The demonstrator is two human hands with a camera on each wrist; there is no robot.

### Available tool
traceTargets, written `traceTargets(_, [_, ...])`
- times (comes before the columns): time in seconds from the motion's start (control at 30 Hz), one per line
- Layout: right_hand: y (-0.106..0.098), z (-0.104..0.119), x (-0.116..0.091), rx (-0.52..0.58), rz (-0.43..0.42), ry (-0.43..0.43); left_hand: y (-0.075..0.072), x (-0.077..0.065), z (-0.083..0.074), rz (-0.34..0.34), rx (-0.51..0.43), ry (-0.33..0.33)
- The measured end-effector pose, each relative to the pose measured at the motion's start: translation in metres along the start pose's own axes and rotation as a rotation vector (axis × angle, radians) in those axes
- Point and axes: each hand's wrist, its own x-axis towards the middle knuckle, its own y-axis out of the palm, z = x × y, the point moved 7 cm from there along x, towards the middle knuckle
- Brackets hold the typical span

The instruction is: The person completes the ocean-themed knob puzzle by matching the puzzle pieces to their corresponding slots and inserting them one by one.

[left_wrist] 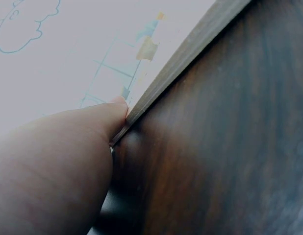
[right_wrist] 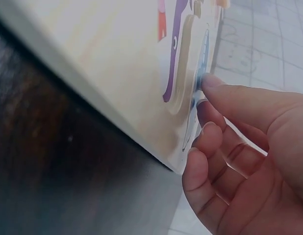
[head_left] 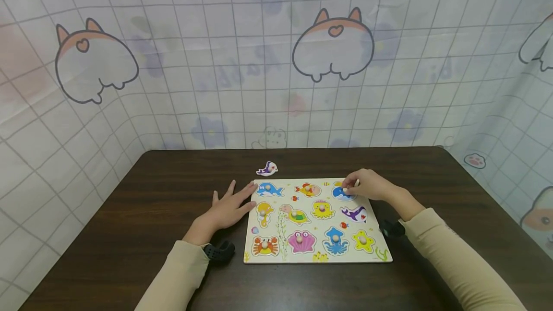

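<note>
A white peg puzzle board (head_left: 317, 258) with sea animal pictures lies on the dark table. My left hand (head_left: 226, 210) has its fingers spread, with fingertips resting at the board's left edge; in the left wrist view the thumb (left_wrist: 110, 115) touches that edge. Over the upper right corner, my right hand (head_left: 373, 186) pinches a blue puzzle piece (head_left: 341, 195) between thumb and finger. The right wrist view shows this blue piece (right_wrist: 204, 58) edge-on, its knob mostly hidden by the fingertips. Beyond the board, a purple whale piece (head_left: 268, 169) lies on the table.
Several knobbed pieces sit in the board, among them a crab (head_left: 265, 245), a pink shell (head_left: 301, 241) and a blue squid (head_left: 335, 240). The purple whale slot (head_left: 354, 214) shows no knob. A patterned cloth wall (head_left: 242, 109) stands behind the table.
</note>
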Motion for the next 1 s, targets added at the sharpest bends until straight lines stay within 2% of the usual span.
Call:
traceTargets(0.2, [-0.002, 0.001, -0.001, -0.005, 0.016, 0.009, 0.000, 0.000, 0.001, 0.005, -0.006, -0.003])
traceTargets(0.43, [-0.009, 0.006, 0.005, -0.028, -0.027, -0.004, 0.000, -0.001, 0.004, 0.007, 0.004, -0.005])
traceTargets(0.83, [-0.016, 0.029, 0.023, 0.003, -0.116, -0.050, 0.001, 0.000, 0.003, 0.005, 0.006, -0.013])
traceTargets(1.0, [-0.011, 0.034, 0.037, -0.005, -0.110, -0.040, 0.001, 0.001, 0.002, 0.000, 0.010, -0.001])
